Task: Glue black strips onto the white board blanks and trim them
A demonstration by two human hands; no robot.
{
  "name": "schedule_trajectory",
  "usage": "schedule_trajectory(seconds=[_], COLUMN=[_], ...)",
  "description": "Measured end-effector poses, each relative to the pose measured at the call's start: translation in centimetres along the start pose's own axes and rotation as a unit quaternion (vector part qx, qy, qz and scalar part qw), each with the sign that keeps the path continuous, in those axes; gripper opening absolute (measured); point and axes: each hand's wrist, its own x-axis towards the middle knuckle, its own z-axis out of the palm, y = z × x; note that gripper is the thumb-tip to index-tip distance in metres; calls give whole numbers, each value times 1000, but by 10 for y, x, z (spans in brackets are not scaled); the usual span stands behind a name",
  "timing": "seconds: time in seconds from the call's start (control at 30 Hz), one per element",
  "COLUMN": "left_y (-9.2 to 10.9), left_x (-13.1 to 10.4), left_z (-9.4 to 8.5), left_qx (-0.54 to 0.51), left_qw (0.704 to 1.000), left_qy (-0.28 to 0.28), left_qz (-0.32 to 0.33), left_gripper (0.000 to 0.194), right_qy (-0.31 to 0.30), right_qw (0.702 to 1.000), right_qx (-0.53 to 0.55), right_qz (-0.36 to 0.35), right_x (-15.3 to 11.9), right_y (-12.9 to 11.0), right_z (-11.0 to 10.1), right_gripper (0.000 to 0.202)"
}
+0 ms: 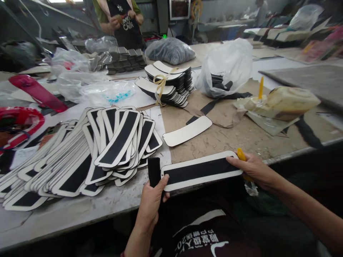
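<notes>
long white panel with rounded corners, thin dark outline and a broad black band along the middle. gently bowed, banded face showing, held at both ends by the near edge of the table, right end higher in view. short, plain black strip, square-topped, held nearly upright beside the panel's left end. slim yellow tool, tilted at the panel's right end, partly hidden, crumpled clear plastic just below.
</notes>
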Motion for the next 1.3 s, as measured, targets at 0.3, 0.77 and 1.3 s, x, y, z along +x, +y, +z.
schedule_trajectory(seconds=[0.3,0.77,1.3], left_y=[-3,-4,-2], left_x=[8,7,9], left_z=[-4,-3,-2], left_qx=[23,26,105], left_qw=[998,998,992], left_qy=[53,63,57], left_qz=[8,-11,-26], left_gripper=[44,46,51], right_qy=[5,2,7], right_qw=[989,995,992], right_qx=[-128,-33,-53], right_qz=[-73,-98,-115], right_x=[11,16,16], right_y=[3,10,-1], right_z=[-4,0,5], right_gripper=[39,39,35])
